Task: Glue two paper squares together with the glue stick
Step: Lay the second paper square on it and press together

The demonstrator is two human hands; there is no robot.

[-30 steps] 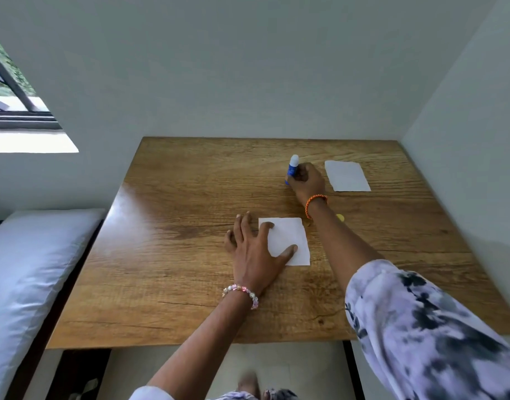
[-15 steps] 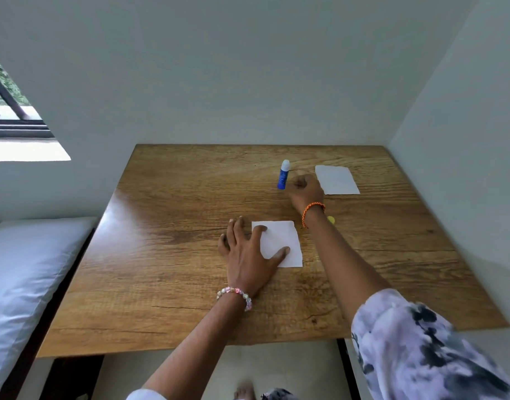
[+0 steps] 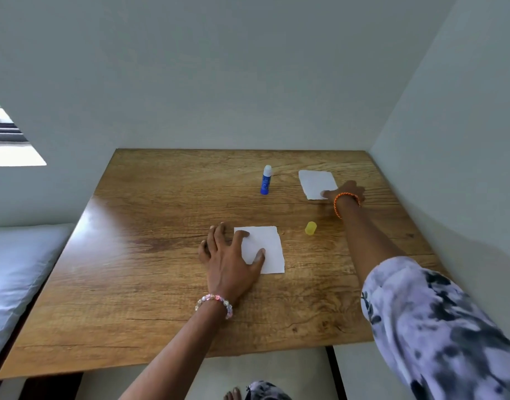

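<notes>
A white paper square [image 3: 266,249] lies near the middle of the wooden table [image 3: 161,255]. My left hand [image 3: 229,259] rests flat on its left part, fingers spread. A second white paper square [image 3: 315,183] lies at the far right. My right hand [image 3: 346,192] touches its near right corner with the fingertips; whether it grips the paper is unclear. The blue glue stick [image 3: 266,180] stands upright and uncapped between the two hands, free of both. Its yellow cap [image 3: 310,228] lies on the table to the right of the near square.
Walls close the table at the back and along the right side. A bed with a white pillow [image 3: 17,269] sits to the left of the table. A window [image 3: 5,134] is at the far left.
My right hand let go of the glue stick, leaving it standing, and moved right to the far paper square. My left hand stayed on the near square.
</notes>
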